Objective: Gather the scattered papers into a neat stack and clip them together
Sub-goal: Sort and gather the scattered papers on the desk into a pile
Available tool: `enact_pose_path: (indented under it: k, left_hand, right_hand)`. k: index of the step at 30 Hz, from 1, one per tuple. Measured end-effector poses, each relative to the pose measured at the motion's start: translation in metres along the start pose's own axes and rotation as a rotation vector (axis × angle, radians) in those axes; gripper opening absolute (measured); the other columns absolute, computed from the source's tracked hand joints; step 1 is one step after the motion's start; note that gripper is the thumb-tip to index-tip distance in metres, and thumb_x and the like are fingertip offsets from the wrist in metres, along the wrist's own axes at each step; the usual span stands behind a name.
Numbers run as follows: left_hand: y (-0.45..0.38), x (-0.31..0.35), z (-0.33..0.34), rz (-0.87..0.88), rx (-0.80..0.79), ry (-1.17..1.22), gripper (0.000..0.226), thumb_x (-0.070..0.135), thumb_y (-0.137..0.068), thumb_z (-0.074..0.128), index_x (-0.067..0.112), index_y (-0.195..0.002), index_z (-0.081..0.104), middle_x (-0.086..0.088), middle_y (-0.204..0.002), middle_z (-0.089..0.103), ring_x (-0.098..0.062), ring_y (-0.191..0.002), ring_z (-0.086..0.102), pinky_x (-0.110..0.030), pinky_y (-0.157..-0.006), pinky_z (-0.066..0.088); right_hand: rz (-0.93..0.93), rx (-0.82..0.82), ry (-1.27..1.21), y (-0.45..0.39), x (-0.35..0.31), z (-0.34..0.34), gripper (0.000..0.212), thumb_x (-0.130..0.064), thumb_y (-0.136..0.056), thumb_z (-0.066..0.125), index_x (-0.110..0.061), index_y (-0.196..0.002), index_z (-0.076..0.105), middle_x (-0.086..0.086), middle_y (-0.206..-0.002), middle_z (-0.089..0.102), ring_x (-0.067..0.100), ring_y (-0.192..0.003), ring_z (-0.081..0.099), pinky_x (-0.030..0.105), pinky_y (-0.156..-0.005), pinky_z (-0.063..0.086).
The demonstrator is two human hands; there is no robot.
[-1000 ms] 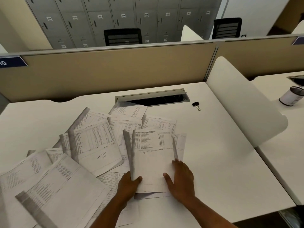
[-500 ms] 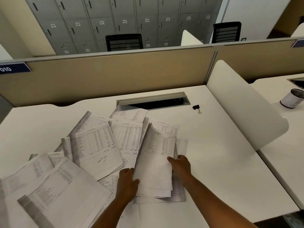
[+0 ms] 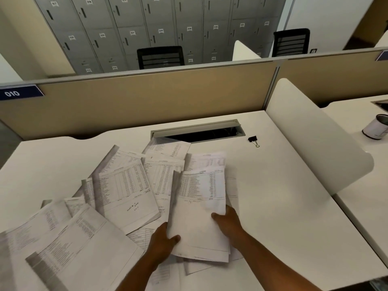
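A small bundle of printed sheets is held between both hands near the desk's front. My left hand grips its lower left edge, thumb on top. My right hand holds the right edge, thumb on the top sheet. Several more printed papers lie scattered and overlapping across the left and middle of the white desk. A black binder clip rests on the desk at the back right, well away from both hands.
An open cable slot runs along the desk's back, with one sheet's corner at its edge. A curved white divider borders the right side. A tan partition stands behind. A white cup sits on the neighbouring desk.
The curled top sheet has been laid flat onto the bundle. My right hand has moved from the bundle's middle edge down to its right side; my left hand keeps its grip.
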State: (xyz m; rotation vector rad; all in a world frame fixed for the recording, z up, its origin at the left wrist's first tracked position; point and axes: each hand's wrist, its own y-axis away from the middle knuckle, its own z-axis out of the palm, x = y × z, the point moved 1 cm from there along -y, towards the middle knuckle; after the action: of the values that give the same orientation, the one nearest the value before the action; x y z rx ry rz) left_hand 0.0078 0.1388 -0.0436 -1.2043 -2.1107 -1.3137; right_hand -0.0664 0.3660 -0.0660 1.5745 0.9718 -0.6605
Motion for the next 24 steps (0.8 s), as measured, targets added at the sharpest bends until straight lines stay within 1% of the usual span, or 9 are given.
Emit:
enact_pose_path:
  k: [3, 6, 8, 10, 12, 16, 19, 21, 24]
  left_hand:
    - [0.001, 0.003, -0.002, -0.024, -0.005, 0.068, 0.038, 0.03, -0.092, 0.067, 0.022, -0.125, 0.052, 0.002, -0.115, 0.066, -0.017, -0.099, 0.063, -0.037, -0.091, 0.054]
    - [0.0, 0.009, -0.007, 0.021, 0.088, 0.084, 0.041, 0.04, -0.092, 0.065, 0.023, -0.125, 0.049, 0.006, -0.102, 0.069, -0.013, -0.09, 0.064, -0.036, -0.083, 0.053]
    - [-0.002, 0.015, -0.011, 0.06, 0.182, 0.079, 0.05, 0.043, -0.09, 0.065, 0.022, -0.131, 0.046, 0.003, -0.111, 0.065, -0.014, -0.094, 0.061, -0.034, -0.082, 0.051]
    - [-0.006, 0.025, -0.016, 0.124, 0.24, 0.106, 0.058, 0.044, -0.089, 0.065, 0.02, -0.137, 0.043, -0.001, -0.125, 0.058, -0.016, -0.102, 0.06, -0.032, -0.083, 0.049]
    - [-0.011, 0.037, -0.022, 0.18, 0.205, 0.167, 0.063, 0.047, -0.089, 0.063, 0.02, -0.142, 0.041, 0.002, -0.134, 0.053, -0.018, -0.112, 0.057, -0.033, -0.089, 0.049]
    - [-0.016, 0.066, -0.031, 0.261, -0.019, 0.288, 0.065, 0.056, -0.084, 0.061, 0.029, -0.14, 0.044, 0.016, -0.134, 0.051, -0.011, -0.123, 0.052, -0.036, -0.101, 0.046]
    - [-0.014, 0.083, -0.036, 0.338, -0.074, 0.453, 0.04, 0.044, -0.083, 0.069, 0.035, -0.121, 0.057, 0.022, -0.115, 0.068, -0.009, -0.11, 0.065, -0.023, -0.081, 0.057]
    - [-0.009, 0.092, -0.038, 0.385, 0.007, 0.516, 0.025, 0.04, -0.086, 0.068, 0.036, -0.11, 0.061, 0.026, -0.104, 0.071, -0.006, -0.101, 0.068, -0.017, -0.068, 0.056]
    - [0.0, 0.102, -0.042, 0.426, 0.167, 0.602, 0.021, 0.043, -0.086, 0.065, 0.033, -0.104, 0.065, 0.024, -0.097, 0.073, -0.003, -0.092, 0.07, -0.016, -0.062, 0.055]
  right_hand:
    - [-0.068, 0.04, -0.019, 0.002, 0.0, -0.012, 0.045, -0.012, -0.095, 0.064, -0.02, -0.139, 0.058, -0.004, -0.115, 0.071, 0.017, -0.099, 0.068, 0.019, -0.07, 0.053]
    - [-0.101, 0.083, -0.009, 0.003, -0.004, -0.032, 0.04, -0.016, -0.096, 0.065, -0.021, -0.135, 0.06, -0.016, -0.101, 0.067, 0.003, -0.091, 0.064, 0.013, -0.064, 0.048]
    - [-0.137, 0.105, -0.016, 0.004, -0.007, -0.046, 0.037, -0.018, -0.096, 0.068, -0.029, -0.13, 0.058, -0.024, -0.099, 0.062, -0.006, -0.088, 0.058, 0.007, -0.062, 0.044]
    - [-0.174, 0.098, -0.044, 0.006, -0.011, -0.059, 0.039, -0.018, -0.095, 0.07, -0.034, -0.127, 0.053, -0.023, -0.104, 0.062, -0.005, -0.093, 0.058, 0.005, -0.065, 0.044]
    - [-0.19, 0.086, -0.084, 0.007, -0.015, -0.068, 0.038, -0.017, -0.095, 0.071, -0.033, -0.125, 0.054, -0.018, -0.11, 0.066, 0.002, -0.099, 0.062, 0.007, -0.067, 0.047]
    - [-0.213, 0.04, -0.187, 0.011, -0.025, -0.075, 0.029, -0.018, -0.093, 0.073, -0.031, -0.117, 0.062, -0.012, -0.111, 0.073, 0.01, -0.097, 0.071, 0.017, -0.068, 0.057]
    - [-0.269, -0.05, -0.206, 0.016, -0.036, -0.072, 0.036, -0.027, -0.084, 0.078, -0.027, -0.118, 0.066, -0.004, -0.112, 0.076, 0.017, -0.097, 0.075, 0.027, -0.073, 0.061]
    - [-0.309, -0.071, -0.195, 0.02, -0.045, -0.066, 0.044, -0.033, -0.081, 0.08, -0.024, -0.121, 0.067, -0.002, -0.113, 0.077, 0.018, -0.097, 0.075, 0.031, -0.074, 0.062]
    - [-0.376, -0.022, -0.235, 0.023, -0.061, -0.052, 0.038, -0.031, -0.082, 0.079, -0.022, -0.118, 0.069, -0.001, -0.11, 0.077, 0.018, -0.095, 0.076, 0.03, -0.074, 0.062]
